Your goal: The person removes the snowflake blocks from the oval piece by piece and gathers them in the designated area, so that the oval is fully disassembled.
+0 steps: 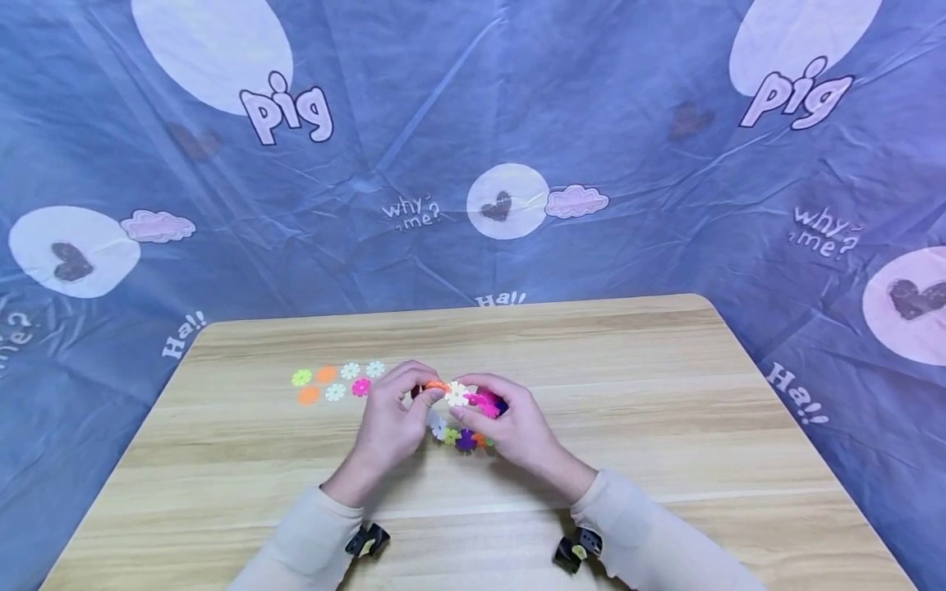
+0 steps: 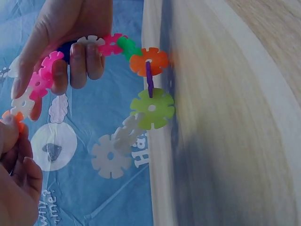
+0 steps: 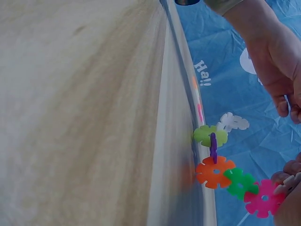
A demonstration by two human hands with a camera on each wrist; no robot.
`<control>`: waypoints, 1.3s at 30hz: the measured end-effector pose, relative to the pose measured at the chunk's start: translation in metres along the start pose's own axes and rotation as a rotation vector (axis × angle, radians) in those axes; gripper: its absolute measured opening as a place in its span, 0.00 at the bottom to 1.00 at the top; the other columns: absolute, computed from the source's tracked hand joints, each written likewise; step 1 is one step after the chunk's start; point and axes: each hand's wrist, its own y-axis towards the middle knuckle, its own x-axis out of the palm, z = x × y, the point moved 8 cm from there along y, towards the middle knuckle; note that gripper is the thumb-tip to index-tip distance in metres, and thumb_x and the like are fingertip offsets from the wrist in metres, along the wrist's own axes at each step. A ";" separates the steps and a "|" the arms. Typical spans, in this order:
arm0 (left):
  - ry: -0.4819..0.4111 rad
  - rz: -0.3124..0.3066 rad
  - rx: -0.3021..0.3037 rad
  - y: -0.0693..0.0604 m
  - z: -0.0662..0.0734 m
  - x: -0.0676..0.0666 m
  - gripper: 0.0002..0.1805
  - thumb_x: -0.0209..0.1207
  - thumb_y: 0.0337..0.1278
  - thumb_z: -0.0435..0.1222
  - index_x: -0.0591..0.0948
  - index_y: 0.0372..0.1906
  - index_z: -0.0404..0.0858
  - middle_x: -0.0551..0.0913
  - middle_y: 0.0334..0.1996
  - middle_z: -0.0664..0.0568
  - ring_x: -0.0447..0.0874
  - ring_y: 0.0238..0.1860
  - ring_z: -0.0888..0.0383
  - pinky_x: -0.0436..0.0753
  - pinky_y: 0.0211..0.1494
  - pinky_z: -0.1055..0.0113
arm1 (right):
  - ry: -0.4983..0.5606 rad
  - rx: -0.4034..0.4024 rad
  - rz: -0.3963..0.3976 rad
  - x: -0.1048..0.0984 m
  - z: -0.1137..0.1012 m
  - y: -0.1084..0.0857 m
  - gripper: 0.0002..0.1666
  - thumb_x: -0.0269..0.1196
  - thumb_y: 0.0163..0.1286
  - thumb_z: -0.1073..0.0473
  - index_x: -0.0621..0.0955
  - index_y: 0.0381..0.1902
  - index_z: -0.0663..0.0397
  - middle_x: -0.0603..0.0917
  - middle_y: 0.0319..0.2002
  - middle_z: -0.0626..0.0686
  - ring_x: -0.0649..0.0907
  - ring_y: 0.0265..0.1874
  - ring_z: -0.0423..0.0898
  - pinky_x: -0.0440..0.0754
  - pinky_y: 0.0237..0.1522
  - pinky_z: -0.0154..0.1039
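A chain of interlocked plastic snowflake discs hangs in a curve between and below the two hands. In the left wrist view its lime disc (image 2: 152, 108), orange disc (image 2: 149, 61) and pale end disc (image 2: 111, 156) dangle free. My right hand (image 1: 521, 419) holds the chain, fingers curled round its dark blue and white discs, near a white disc (image 1: 456, 394). My left hand (image 1: 395, 414) pinches an orange disc (image 1: 436, 385) at the white disc's edge; whether the two are slotted together I cannot tell. A purple disc (image 3: 213, 148) shows edge-on in the right wrist view.
Loose snowflake discs lie in two rows left of the hands, among them a lime one (image 1: 301, 377), an orange one (image 1: 308, 396) and a pink one (image 1: 360, 387). They rest on a wooden table (image 1: 628, 353). A printed blue cloth (image 1: 414, 123) hangs behind it.
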 end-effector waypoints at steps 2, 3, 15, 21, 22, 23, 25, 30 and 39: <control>0.025 0.006 0.042 -0.001 0.001 0.002 0.07 0.70 0.58 0.21 0.86 0.36 0.34 0.88 0.34 0.47 0.84 0.35 0.56 0.86 0.40 0.70 | 0.001 0.007 -0.002 0.001 0.000 0.000 0.23 0.75 0.70 0.60 0.86 0.62 0.56 0.89 0.50 0.63 0.86 0.37 0.39 0.89 0.40 0.33; 0.037 0.006 0.054 -0.001 0.002 0.002 0.08 0.70 0.58 0.20 0.85 0.35 0.34 0.87 0.34 0.47 0.83 0.34 0.57 0.85 0.39 0.71 | 0.001 0.009 -0.003 0.001 0.001 0.000 0.23 0.75 0.70 0.60 0.86 0.62 0.57 0.89 0.50 0.63 0.87 0.37 0.39 0.90 0.40 0.33; -0.007 -0.069 -0.095 -0.003 -0.008 0.001 0.02 0.67 0.69 0.28 0.85 0.39 0.36 0.85 0.35 0.51 0.78 0.37 0.62 0.81 0.42 0.70 | -0.012 -0.006 0.007 0.000 0.000 0.000 0.23 0.75 0.71 0.60 0.86 0.62 0.56 0.89 0.50 0.61 0.87 0.40 0.39 0.90 0.42 0.34; -0.075 -0.067 -0.203 -0.003 -0.021 -0.011 0.02 0.66 0.72 0.30 0.88 0.43 0.36 0.87 0.39 0.50 0.79 0.40 0.63 0.79 0.47 0.71 | -0.031 -0.005 0.009 -0.001 -0.002 -0.002 0.24 0.75 0.70 0.60 0.86 0.63 0.56 0.89 0.50 0.60 0.87 0.41 0.39 0.90 0.43 0.34; -0.062 -0.062 -0.207 -0.002 -0.023 -0.014 0.02 0.66 0.72 0.30 0.88 0.43 0.36 0.87 0.39 0.49 0.79 0.41 0.63 0.80 0.47 0.71 | -0.034 -0.007 0.009 -0.001 -0.002 -0.002 0.24 0.75 0.70 0.60 0.86 0.63 0.56 0.89 0.51 0.60 0.87 0.41 0.39 0.90 0.43 0.34; -0.045 -0.058 -0.215 -0.001 -0.025 -0.017 0.03 0.66 0.72 0.29 0.88 0.44 0.36 0.88 0.40 0.49 0.80 0.41 0.63 0.80 0.47 0.71 | -0.036 -0.007 0.010 -0.002 -0.003 -0.002 0.24 0.76 0.70 0.60 0.86 0.63 0.56 0.89 0.51 0.59 0.87 0.41 0.39 0.90 0.43 0.34; -0.004 -0.059 -0.235 0.001 -0.029 -0.021 0.04 0.65 0.73 0.29 0.89 0.45 0.37 0.88 0.41 0.49 0.80 0.41 0.62 0.81 0.47 0.71 | -0.039 -0.009 0.012 -0.002 -0.003 -0.002 0.24 0.76 0.70 0.60 0.86 0.63 0.55 0.89 0.51 0.59 0.87 0.41 0.39 0.90 0.43 0.34; 0.076 -0.083 -0.356 0.002 -0.043 -0.028 0.07 0.64 0.76 0.32 0.90 0.49 0.39 0.89 0.46 0.48 0.83 0.44 0.56 0.81 0.45 0.70 | -0.043 -0.016 0.011 -0.002 -0.004 -0.002 0.25 0.76 0.69 0.60 0.86 0.62 0.55 0.90 0.51 0.58 0.86 0.42 0.39 0.90 0.43 0.34; 0.168 -0.088 -0.547 0.005 -0.070 -0.039 0.11 0.69 0.71 0.35 0.90 0.54 0.38 0.93 0.44 0.45 0.88 0.44 0.51 0.80 0.43 0.71 | -0.058 -0.016 0.010 -0.001 -0.005 -0.003 0.24 0.76 0.69 0.60 0.87 0.62 0.54 0.90 0.50 0.57 0.86 0.43 0.39 0.89 0.44 0.33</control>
